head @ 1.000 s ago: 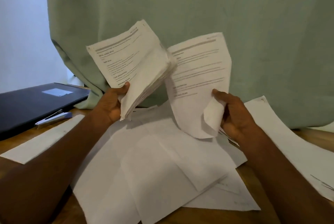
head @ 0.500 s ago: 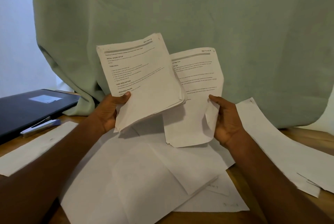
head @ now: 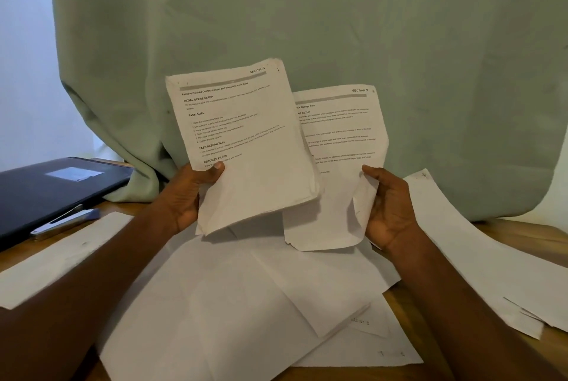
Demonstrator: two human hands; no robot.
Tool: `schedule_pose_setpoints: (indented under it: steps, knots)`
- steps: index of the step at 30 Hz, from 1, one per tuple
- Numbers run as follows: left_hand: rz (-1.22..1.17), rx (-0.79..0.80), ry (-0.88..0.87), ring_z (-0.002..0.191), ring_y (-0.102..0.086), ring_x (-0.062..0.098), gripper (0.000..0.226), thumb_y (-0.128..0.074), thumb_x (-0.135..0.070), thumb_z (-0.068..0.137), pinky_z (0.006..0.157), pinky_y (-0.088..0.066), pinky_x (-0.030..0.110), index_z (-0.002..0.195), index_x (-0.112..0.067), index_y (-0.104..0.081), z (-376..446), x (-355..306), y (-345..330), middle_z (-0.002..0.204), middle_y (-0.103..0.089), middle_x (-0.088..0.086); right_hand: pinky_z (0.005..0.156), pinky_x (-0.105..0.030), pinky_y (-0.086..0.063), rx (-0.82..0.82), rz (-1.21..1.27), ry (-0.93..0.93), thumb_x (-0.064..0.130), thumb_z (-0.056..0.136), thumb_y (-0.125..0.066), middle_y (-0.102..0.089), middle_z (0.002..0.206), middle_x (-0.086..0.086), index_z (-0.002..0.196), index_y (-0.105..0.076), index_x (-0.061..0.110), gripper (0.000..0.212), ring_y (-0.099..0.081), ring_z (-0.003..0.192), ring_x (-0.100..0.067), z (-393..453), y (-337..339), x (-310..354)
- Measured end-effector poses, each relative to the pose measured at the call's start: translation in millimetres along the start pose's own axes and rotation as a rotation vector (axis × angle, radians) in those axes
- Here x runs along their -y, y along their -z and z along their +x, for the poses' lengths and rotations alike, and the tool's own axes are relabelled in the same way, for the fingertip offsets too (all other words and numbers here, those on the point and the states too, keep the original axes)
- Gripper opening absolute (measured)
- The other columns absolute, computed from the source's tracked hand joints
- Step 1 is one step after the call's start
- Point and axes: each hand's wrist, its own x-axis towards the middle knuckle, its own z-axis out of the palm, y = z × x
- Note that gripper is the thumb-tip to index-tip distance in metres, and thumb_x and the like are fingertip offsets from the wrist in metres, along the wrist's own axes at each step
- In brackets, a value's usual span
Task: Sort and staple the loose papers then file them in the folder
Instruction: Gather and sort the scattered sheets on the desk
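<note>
My left hand (head: pixel 187 196) grips a thick stack of printed papers (head: pixel 249 147) by its lower left edge, thumb on the top sheet, which reads "Section 1". My right hand (head: pixel 388 205) holds a single printed sheet (head: pixel 338 165) headed "Section 9" by its right edge; its lower corner curls inward. The stack overlaps the sheet's left side. Both are held upright above the wooden table (head: pixel 522 233). Loose white papers (head: pixel 246 303) lie face down in a heap below my hands. A dark folder (head: pixel 40 193) lies closed at the far left, with a stapler (head: pixel 66 222) beside it.
A long white sheet (head: pixel 61 254) lies at the left by the stapler. More sheets (head: pixel 479 260) spread out on the right. A pale green curtain (head: pixel 307 27) hangs close behind the table.
The stack in my left hand has flattened and turned to face me. The single sheet in my right hand has straightened upright. Both sit closer together than before.
</note>
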Motion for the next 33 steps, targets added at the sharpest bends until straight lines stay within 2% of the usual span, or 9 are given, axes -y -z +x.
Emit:
schedule_pose_setpoints:
  steps: [2, 4, 10, 15, 19, 23, 26, 28, 33]
  knots:
    - [-0.001, -0.025, -0.012, 0.12, -0.066, 0.025, 0.053, -0.083, -0.025, 0.08, 0.101, -0.052, 0.046, 0.13, -0.023, -0.066, 1, 0, -1, 0.134, -0.068, 0.005, 0.11, -0.051, -0.045, 0.003, 0.007, 0.01, 0.014, 0.094, -0.056, -0.067, 0.132, -0.014, 0.135, -0.065, 0.012, 0.042, -0.061, 0.124, -0.036, 1, 1, 0]
    - [0.013, -0.046, -0.006, 0.122, -0.065, 0.027, 0.042, -0.066, -0.011, 0.092, 0.105, -0.05, 0.048, 0.133, -0.017, -0.064, 3, 2, 0, 0.134, -0.068, 0.007, 0.113, -0.053, -0.041, 0.005, 0.017, 0.023, 0.015, 0.093, -0.056, -0.067, 0.133, -0.014, 0.135, -0.065, 0.012, 0.043, -0.056, 0.131, -0.037, 2, 2, 0]
    - [0.063, -0.092, -0.058, 0.111, -0.07, 0.016, 0.043, -0.061, 0.0, 0.093, 0.096, -0.057, 0.032, 0.135, -0.01, -0.061, 6, 4, 1, 0.123, -0.073, 0.002, 0.106, -0.048, -0.048, 0.038, 0.029, 0.034, 0.017, 0.094, -0.053, -0.067, 0.133, -0.013, 0.136, -0.065, 0.013, 0.044, -0.065, 0.113, -0.033, -1, 0, 0]
    - [0.063, -0.119, -0.053, 0.123, -0.064, 0.025, 0.062, -0.072, -0.012, 0.078, 0.106, -0.049, 0.041, 0.139, -0.007, -0.06, 7, 7, 1, 0.134, -0.067, 0.009, 0.097, -0.042, -0.052, 0.085, 0.012, 0.013, 0.02, 0.092, -0.053, -0.068, 0.129, -0.012, 0.139, -0.062, 0.011, 0.048, -0.064, 0.11, -0.032, -6, -4, -2]
    - [0.053, -0.147, -0.043, 0.12, -0.065, 0.024, 0.051, -0.068, -0.004, 0.087, 0.097, -0.055, 0.036, 0.137, -0.008, -0.061, 8, 11, 0, 0.131, -0.069, 0.008, 0.095, -0.042, -0.051, 0.112, 0.015, -0.025, 0.02, 0.084, -0.056, -0.067, 0.124, -0.013, 0.139, -0.061, 0.008, 0.057, -0.064, 0.104, -0.031, -6, -5, -11]
    - [0.038, -0.165, -0.02, 0.109, -0.07, 0.018, 0.044, -0.068, -0.003, 0.089, 0.091, -0.058, 0.035, 0.131, -0.013, -0.065, 8, 14, -1, 0.125, -0.072, 0.005, 0.091, -0.039, -0.05, 0.181, 0.048, -0.076, 0.017, 0.077, -0.052, -0.068, 0.106, -0.01, 0.118, -0.066, 0.007, 0.044, -0.065, 0.091, -0.029, -5, -5, -22]
    - [0.023, -0.164, 0.024, 0.096, -0.074, 0.014, 0.037, -0.063, -0.001, 0.095, 0.074, -0.062, 0.027, 0.13, -0.013, -0.065, 6, 15, -5, 0.119, -0.074, 0.001, 0.108, -0.043, -0.042, 0.238, 0.124, -0.111, 0.008, 0.074, -0.048, -0.07, 0.106, -0.009, 0.109, -0.071, 0.006, 0.043, -0.065, 0.095, -0.03, -4, -6, -29]
    - [0.028, -0.142, 0.047, 0.099, -0.072, 0.016, 0.037, -0.061, -0.002, 0.097, 0.075, -0.062, 0.027, 0.132, -0.012, -0.063, 5, 15, -6, 0.121, -0.073, 0.003, 0.112, -0.044, -0.037, 0.277, 0.137, -0.113, 0.006, 0.071, -0.046, -0.071, 0.105, -0.009, 0.101, -0.075, 0.006, 0.042, -0.064, 0.097, -0.03, -4, -8, -31]
    - [0.015, -0.102, 0.08, 0.114, -0.069, 0.024, 0.041, -0.062, -0.003, 0.095, 0.081, -0.062, 0.03, 0.135, -0.01, -0.062, 5, 16, -7, 0.127, -0.071, 0.008, 0.1, -0.042, -0.046, 0.263, 0.181, -0.085, 0.01, 0.062, -0.055, -0.071, 0.102, -0.009, 0.091, -0.077, 0.008, 0.036, -0.067, 0.091, -0.03, -5, -11, -30]
